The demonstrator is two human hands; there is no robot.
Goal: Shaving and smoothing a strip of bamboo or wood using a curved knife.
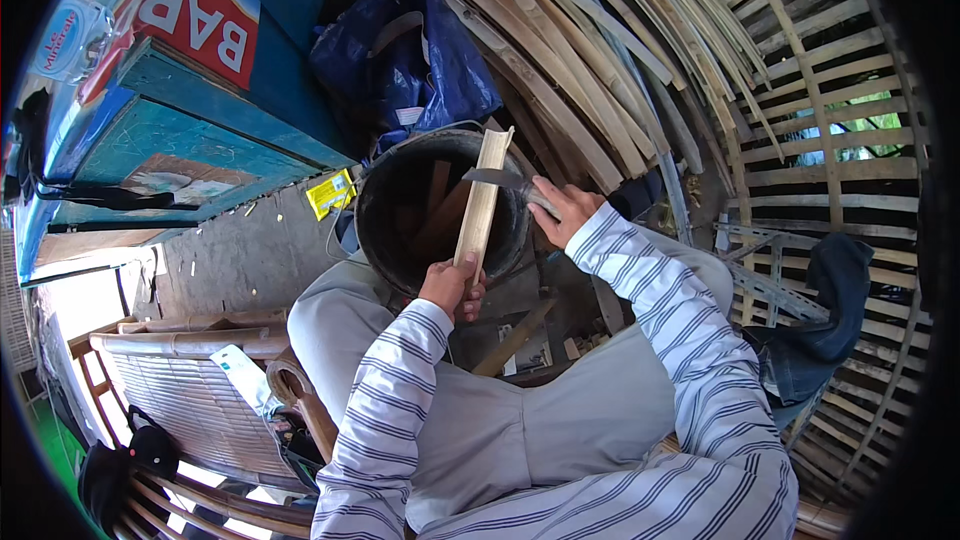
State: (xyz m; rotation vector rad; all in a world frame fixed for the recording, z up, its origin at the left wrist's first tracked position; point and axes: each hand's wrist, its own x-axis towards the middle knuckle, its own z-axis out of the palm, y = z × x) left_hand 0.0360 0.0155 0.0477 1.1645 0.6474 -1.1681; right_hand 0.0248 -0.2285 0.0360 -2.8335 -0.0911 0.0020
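My left hand [456, 286] is closed around the lower end of a split bamboo piece [481, 205], which points up and away over a dark round bucket [375, 210]. In my right hand [566, 211] is the handle of a knife [500, 178]. Its dark blade lies across the bamboo's upper part and seems to touch it. Both hands are near the bucket's right and front rim. A few wood pieces [440, 205] stand inside the bucket. The palm side of my right hand is hidden.
A blue plastic bag [400, 60] lies behind the bucket. Long bamboo strips [570, 70] are stacked at the far right, beside a slatted bamboo wall [800, 180]. A teal wooden cabinet [210, 130] stands at the left, near a yellow packet [331, 195]. A bamboo bench [190, 343] is at lower left.
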